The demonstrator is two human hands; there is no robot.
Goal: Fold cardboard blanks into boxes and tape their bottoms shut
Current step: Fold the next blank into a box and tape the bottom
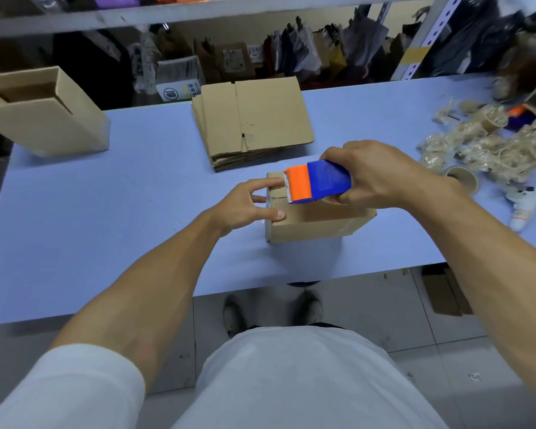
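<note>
**Tape dispenser pressed to a box on the table**

Cardboard, small and brown, forms a folded box (316,222) that sits on the pale blue table (106,212) directly under both hands. The right hand (381,176) grips a blue and orange plastic tape dispenser (317,184), fingers curled round its body, and holds its toothed orange end on the box's top at the left edge. The left hand (245,205) has its fingers spread and mostly straight: the forefinger touches the box top just beside the dispenser's teeth, and the thumb lies against the near side. Beyond the hands lies a stack of flat brown cardboard blanks (251,122). Far left of the left hand stands an open cardboard box (44,113). Right of the right hand lies a heap of crumpled clear tape scraps (483,140).
</note>
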